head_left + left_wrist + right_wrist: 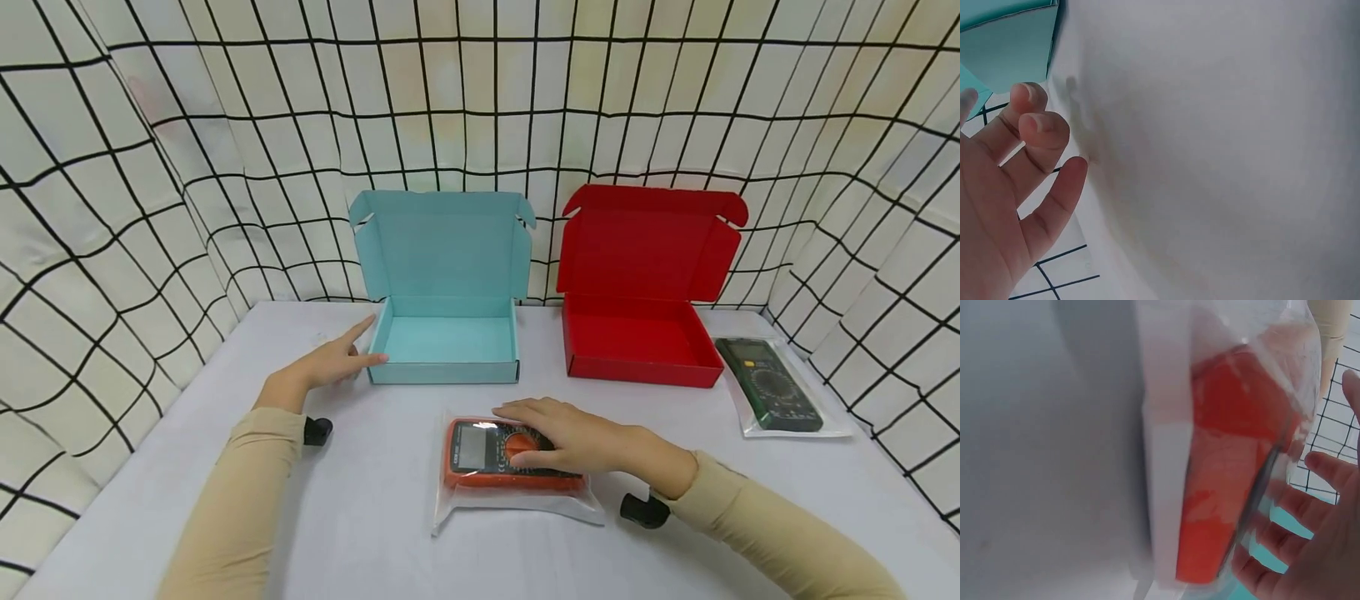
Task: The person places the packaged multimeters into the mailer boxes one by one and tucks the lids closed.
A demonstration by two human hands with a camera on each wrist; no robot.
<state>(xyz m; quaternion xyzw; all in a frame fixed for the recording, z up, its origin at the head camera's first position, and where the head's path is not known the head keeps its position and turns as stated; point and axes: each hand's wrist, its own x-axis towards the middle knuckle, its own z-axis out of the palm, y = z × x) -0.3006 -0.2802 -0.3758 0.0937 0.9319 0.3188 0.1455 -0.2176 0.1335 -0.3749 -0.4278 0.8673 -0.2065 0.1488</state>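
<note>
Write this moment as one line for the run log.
left hand: beside teal box; right hand: over orange meter; red box: open; green meter: bagged

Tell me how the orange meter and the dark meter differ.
The orange meter has a bright orange case, while the dark meter looks dark green to black.
The orange meter lies sideways to the person, whereas the dark meter points away at a slant.
The orange meter is under the right hand; the dark meter lies beside the red box, no hand near.
Both are in clear bags.
</note>
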